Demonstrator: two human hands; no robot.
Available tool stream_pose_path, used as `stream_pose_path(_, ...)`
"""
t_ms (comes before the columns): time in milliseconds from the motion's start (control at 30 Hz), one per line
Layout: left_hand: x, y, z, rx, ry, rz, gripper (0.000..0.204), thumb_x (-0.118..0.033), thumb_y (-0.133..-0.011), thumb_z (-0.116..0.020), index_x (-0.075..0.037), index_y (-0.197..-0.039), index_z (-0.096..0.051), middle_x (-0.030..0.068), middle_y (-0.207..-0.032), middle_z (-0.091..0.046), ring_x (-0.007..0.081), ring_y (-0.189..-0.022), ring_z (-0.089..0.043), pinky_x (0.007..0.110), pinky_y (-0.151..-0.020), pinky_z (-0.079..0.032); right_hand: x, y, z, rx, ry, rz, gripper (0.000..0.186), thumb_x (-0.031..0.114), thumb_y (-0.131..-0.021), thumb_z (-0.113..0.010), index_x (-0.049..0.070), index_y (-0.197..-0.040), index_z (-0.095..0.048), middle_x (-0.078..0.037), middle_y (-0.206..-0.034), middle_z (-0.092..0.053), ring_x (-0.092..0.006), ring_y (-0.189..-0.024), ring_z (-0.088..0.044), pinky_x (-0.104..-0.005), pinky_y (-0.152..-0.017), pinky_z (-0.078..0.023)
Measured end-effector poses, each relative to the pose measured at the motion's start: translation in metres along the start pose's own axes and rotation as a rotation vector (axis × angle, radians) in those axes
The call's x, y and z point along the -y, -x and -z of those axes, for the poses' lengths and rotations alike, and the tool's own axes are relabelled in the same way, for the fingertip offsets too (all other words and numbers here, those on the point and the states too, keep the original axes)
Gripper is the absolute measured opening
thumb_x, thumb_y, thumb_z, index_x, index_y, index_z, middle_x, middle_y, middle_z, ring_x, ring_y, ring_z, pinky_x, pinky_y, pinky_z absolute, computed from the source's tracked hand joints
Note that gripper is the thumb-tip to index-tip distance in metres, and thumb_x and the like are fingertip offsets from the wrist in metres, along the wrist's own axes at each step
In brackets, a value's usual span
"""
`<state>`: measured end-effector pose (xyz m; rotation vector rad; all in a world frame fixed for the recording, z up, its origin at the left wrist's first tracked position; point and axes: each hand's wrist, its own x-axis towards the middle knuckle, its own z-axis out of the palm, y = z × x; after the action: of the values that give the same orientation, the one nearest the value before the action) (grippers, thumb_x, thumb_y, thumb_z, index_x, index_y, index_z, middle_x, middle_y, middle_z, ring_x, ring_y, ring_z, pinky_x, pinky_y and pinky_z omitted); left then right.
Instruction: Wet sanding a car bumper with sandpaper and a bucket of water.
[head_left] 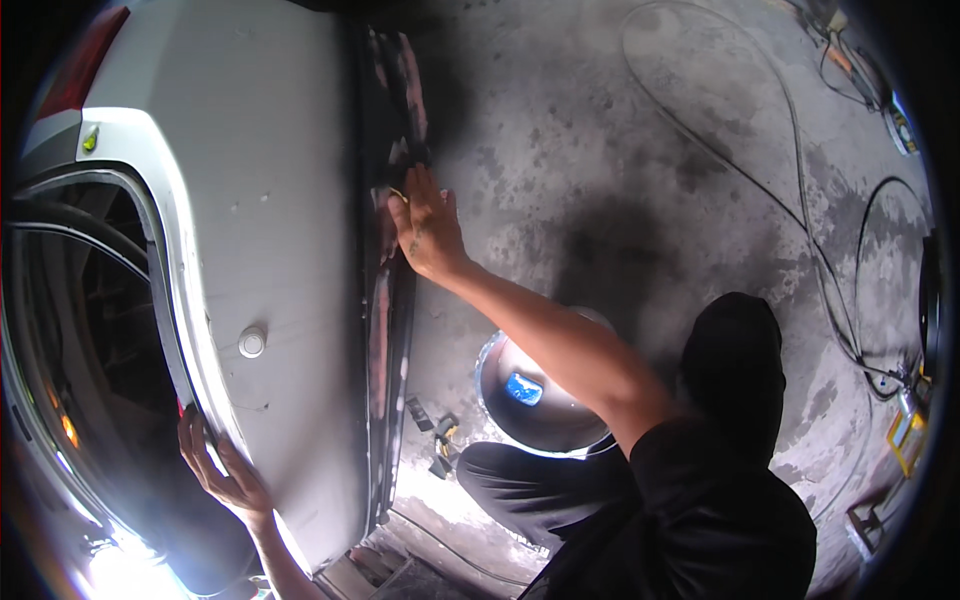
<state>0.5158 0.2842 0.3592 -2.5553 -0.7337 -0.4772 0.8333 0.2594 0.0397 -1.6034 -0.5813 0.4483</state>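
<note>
A grey car bumper with dark lower trim runs down the left side, and pinkish patches mark that trim. My right hand presses on the patched trim, fingers together. A thin yellowish edge shows by its thumb, but what lies under the fingers is hidden. Farther down on the left, my left hand rests with fingers apart on the bright upper edge of the bumper, beside the dark opening. A bucket stands between the bumper and my legs. Inside it is a blue sponge-like block.
Small black and yellow pieces lie on the concrete floor near the bumper. A long hose loops across the floor at right. A yellow-framed lamp or tool sits at the right rim. A red tail light is at upper left.
</note>
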Motion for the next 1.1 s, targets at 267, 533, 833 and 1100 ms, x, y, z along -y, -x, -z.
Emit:
stream_pose_path(267,0.006,0.004,0.001,-0.001,-0.002,0.034,0.051,-0.042,-0.114,-0.045,-0.007,-0.147,-0.064,0.0220,-0.153,-0.060,0.0435,-0.141,-0.057,0.062,-0.116,-0.047,-0.004,0.046,0.007,-0.081,0.241,0.344,0.054,0.022,-0.106,-0.064,-0.012,-0.147,-0.055,-0.029,-0.161,-0.046,-0.0469,-0.156,-0.036,-0.0617,-0.127,-0.028)
stream_pose_path(533,0.004,0.003,-0.001,-0.002,0.011,0.045,0.051,-0.043,-0.115,-0.046,-0.007,-0.147,-0.064,0.0208,-0.153,-0.060,0.0422,-0.143,-0.056,0.061,-0.118,-0.045,-0.002,0.061,0.004,0.040,0.239,0.272,0.060,0.024,-0.111,-0.057,-0.005,-0.161,-0.041,-0.026,-0.172,-0.034,-0.0456,-0.161,-0.031,-0.0559,-0.133,-0.025)
stream_pose_path(833,0.009,0.006,0.000,-0.017,-0.005,0.053,0.053,-0.046,-0.114,-0.047,-0.008,-0.146,-0.065,0.0203,-0.153,-0.061,0.0421,-0.143,-0.057,0.062,-0.119,-0.044,-0.024,0.023,0.023,-0.462,-0.077,0.261,0.049,0.013,-0.107,-0.065,-0.003,-0.152,-0.055,-0.026,-0.146,-0.062,-0.0436,-0.124,-0.064,-0.0518,-0.110,-0.050)
stream_pose_path(1100,0.010,0.010,0.003,-0.026,-0.035,0.063,0.054,-0.047,-0.114,-0.046,-0.009,-0.147,-0.065,0.0205,-0.153,-0.061,0.0418,-0.143,-0.057,0.063,-0.119,-0.045,0.025,0.079,-0.034,-0.167,-0.059,0.163,0.060,0.027,-0.115,-0.053,-0.008,-0.162,-0.040,-0.032,-0.172,-0.033,-0.0470,-0.163,-0.026,-0.0555,-0.133,-0.023)
